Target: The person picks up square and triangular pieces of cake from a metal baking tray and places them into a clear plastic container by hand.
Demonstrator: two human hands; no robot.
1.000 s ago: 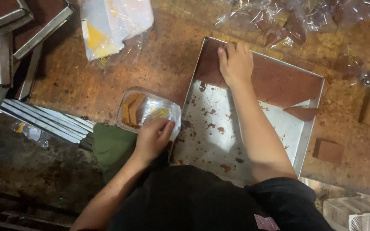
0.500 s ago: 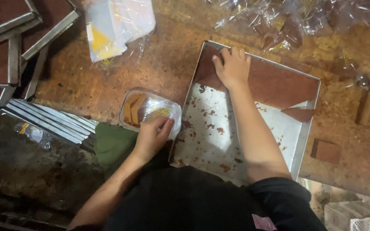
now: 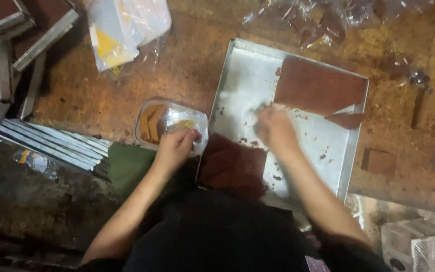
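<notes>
Two hands: my left hand (image 3: 174, 146) grips the clear container's (image 3: 169, 121) lower rim, my right hand (image 3: 273, 128), blurred, grip unclear, over one steel tray's (image 3: 237, 75) bare centre.

Left hand (image 3: 173, 147) rests on a clear plastic container (image 3: 169, 123) holding brown pieces, beside a metal tray (image 3: 237, 75) on the counter (image 3: 187, 65). Right hand (image 3: 274, 129), blurred, lies over the tray near a brown slab (image 3: 318, 86).

My silver tray (image 3: 237, 75) is flecked with red-brown crumbs and carries a dark reddish-brown slab (image 3: 318, 85) in its far corner; the clear tub (image 3: 169, 121) shows orange-brown pieces and a yellow patch
</notes>
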